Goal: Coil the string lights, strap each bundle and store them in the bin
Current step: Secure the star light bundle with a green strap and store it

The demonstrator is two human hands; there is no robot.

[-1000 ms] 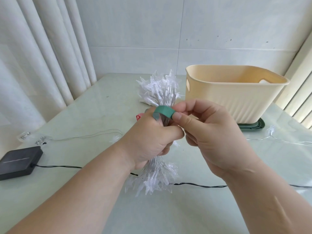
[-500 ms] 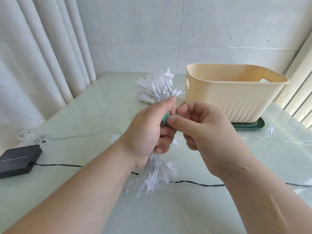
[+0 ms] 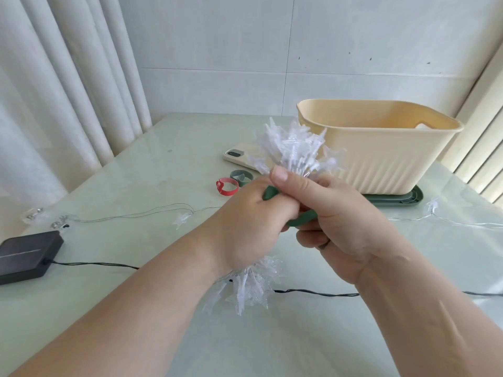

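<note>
A bundle of clear star string lights (image 3: 295, 152) is held above the table, its two ends sticking out above and below my hands. My left hand (image 3: 245, 221) grips the bundle's middle. A green strap (image 3: 300, 217) goes round that middle, and my right hand (image 3: 334, 213) pinches it, thumb on top near the bundle. The cream bin (image 3: 381, 159) stands behind to the right on a green lid (image 3: 394, 198). A red strap (image 3: 227, 186) and another green strap (image 3: 241, 176) lie on the table behind my hands.
A black solar box (image 3: 25, 255) sits at the left edge with a black cable (image 3: 313, 292) running right across the table. A phone (image 3: 242, 156) lies beyond the straps. Loose light wire (image 3: 136, 214) trails left and right. Curtains hang at the left.
The bundle has tilted to the right. My right hand has drawn the green strap further round the middle, and the straps and phone behind are now uncovered.
</note>
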